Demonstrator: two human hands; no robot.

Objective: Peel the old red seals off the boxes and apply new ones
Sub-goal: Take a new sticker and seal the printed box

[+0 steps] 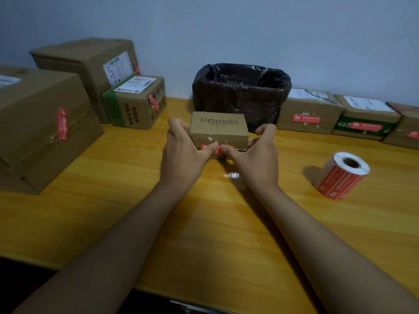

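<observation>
Each hand, left hand (pixel 183 146) and right hand (pixel 258 152), grips the small box (pixel 218 130); black-lined bin (pixel 241 91) just behind

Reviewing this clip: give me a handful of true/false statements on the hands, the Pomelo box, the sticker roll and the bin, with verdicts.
1. Both hands hold the Pomelo box, the left hand at its left side and the right hand at its right. True.
2. Both thumbs press on a red seal on the box's near face. True.
3. The roll of red seals stands left of the Pomelo box. False: it lies on the table to the right, untouched.
4. The black-lined bin stands behind the Pomelo box. True.
5. The big box at far left has no red seal. False: one runs down its side.
</observation>
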